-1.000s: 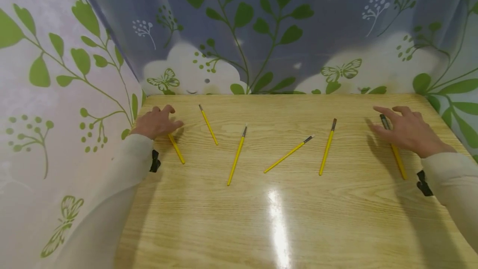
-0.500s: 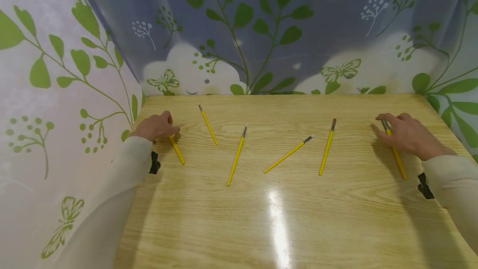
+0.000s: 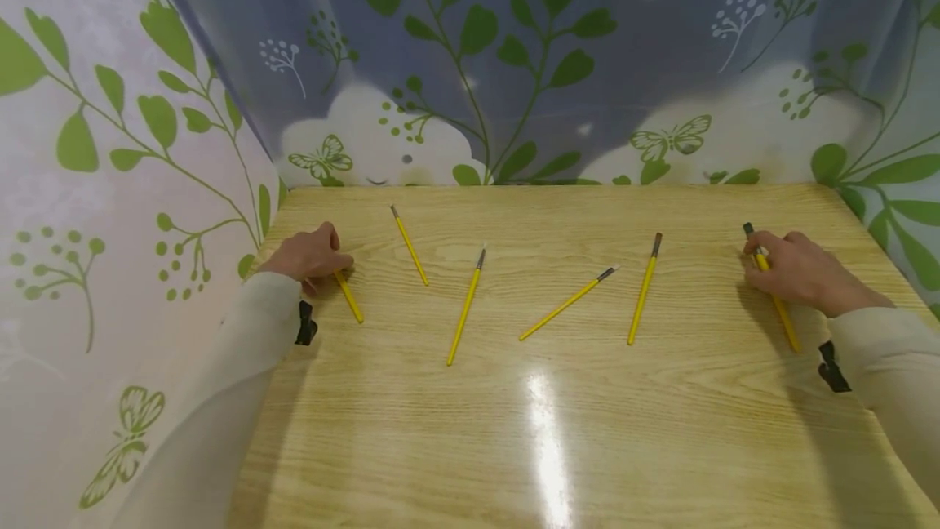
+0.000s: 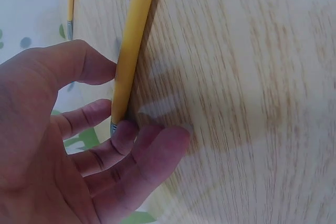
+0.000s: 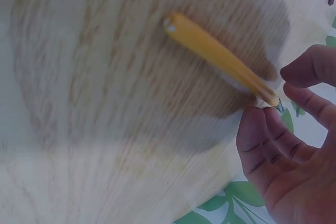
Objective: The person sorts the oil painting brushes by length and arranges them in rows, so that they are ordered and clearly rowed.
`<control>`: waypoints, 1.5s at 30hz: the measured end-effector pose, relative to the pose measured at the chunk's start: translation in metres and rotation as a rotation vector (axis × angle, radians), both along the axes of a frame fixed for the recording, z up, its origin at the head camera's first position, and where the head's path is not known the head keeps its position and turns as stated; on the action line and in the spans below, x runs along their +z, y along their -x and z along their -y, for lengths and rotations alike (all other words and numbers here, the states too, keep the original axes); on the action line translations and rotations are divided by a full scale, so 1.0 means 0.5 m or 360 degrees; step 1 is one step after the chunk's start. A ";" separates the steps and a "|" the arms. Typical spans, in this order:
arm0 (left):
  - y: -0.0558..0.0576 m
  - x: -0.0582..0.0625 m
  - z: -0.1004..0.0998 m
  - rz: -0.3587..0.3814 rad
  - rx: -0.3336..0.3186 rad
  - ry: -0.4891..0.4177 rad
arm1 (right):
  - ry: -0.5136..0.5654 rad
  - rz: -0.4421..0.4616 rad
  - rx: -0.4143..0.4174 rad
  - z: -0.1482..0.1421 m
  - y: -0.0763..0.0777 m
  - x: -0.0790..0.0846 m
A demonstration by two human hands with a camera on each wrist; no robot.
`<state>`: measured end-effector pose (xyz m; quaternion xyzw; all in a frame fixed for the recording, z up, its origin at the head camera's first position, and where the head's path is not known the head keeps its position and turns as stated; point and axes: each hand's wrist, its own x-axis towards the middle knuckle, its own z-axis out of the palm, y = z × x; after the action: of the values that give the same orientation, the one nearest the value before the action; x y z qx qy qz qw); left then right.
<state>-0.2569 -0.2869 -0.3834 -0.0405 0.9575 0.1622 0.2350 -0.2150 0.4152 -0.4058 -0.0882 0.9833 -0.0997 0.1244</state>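
Note:
At the table's left end my left hand pinches a yellow-handled paintbrush near its head, which the hand hides in the head view. The left wrist view shows the thumb against the yellow handle and the fingertips at the metal ferrule. On the right, my right hand has thumb and fingers curled about the ferrule of a thicker paintbrush. Its dark bristles stick out beyond the fingers. In the right wrist view this yellow handle slants away from the fingertips, over its own shadow.
Between the hands lie a short thin paintbrush, a longer one, a slanted one and a brown-tipped one. The wooden table meets leaf-patterned fabric at the back and left.
Both hands have come down onto their paintbrushes, and their spread fingers have curled in around the ferrules. The other paintbrushes have not moved.

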 end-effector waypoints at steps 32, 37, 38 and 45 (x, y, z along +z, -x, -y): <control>0.003 0.013 -0.015 0.0053 0.0133 -0.0287 | 0.0080 0.0069 -0.0123 0.024 0.001 0.001; 0.010 0.004 -0.008 0.0045 0.0152 -0.0323 | 0.0107 0.0058 -0.0120 0.049 0.001 0.013; 0.010 0.002 -0.008 0.0043 0.0158 -0.0329 | 0.0117 0.0053 -0.0115 0.055 0.002 0.015; -0.002 0.001 -0.008 0.0045 0.0176 -0.0366 | 0.0192 0.0019 -0.0088 0.100 0.011 0.017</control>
<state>-0.2561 -0.2831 -0.3827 -0.0683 0.9255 0.2829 0.2423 -0.2203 0.3654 -0.3973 -0.0678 0.9768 -0.1628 0.1220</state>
